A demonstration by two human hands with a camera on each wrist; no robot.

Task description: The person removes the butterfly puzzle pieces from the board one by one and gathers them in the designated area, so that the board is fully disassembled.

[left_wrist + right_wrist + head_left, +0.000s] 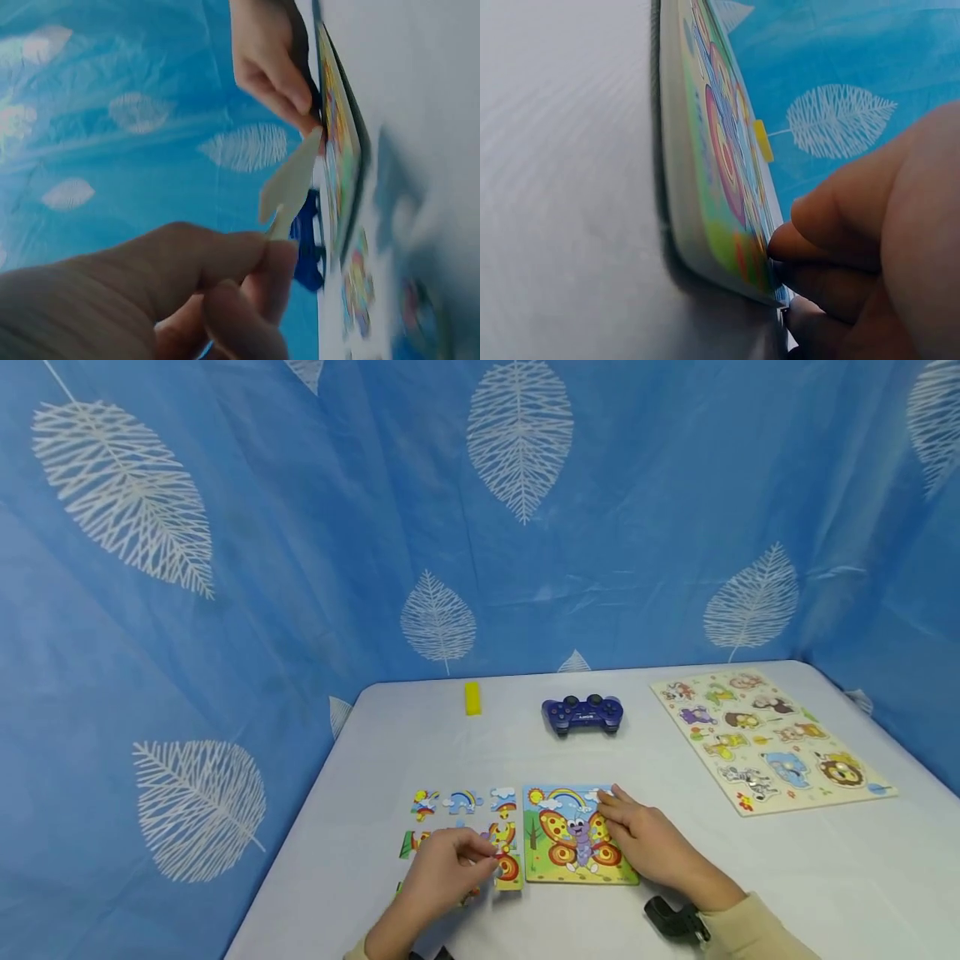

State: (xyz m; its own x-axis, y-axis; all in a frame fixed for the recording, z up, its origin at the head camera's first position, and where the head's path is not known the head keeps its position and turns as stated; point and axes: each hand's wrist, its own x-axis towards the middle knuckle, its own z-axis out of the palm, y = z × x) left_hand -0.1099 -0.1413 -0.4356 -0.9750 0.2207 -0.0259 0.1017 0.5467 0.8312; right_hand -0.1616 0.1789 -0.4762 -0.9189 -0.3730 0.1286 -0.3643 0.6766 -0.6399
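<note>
My left hand (pixel 447 870) pinches a jigsaw piece (pixel 507 872) by its left side, between thumb and fingertips. In the left wrist view the pale edge of this piece (pixel 291 181) shows, tilted up off the table. Just right of it lies a square butterfly puzzle board (pixel 580 837) with a sun and a rainbow on it. My right hand (pixel 651 843) rests on the board's right edge, fingers extended over its upper right corner. Several loose jigsaw pieces (pixel 462 801) are spread left of the board; my left hand covers some of them.
A blue game controller (pixel 582 714) lies behind the board, with a yellow block (pixel 472 698) to its left. An animal puzzle board (pixel 772 739) lies at the right back. Blue leaf-patterned curtain (pixel 360 510) hangs around the white table (pixel 405 735).
</note>
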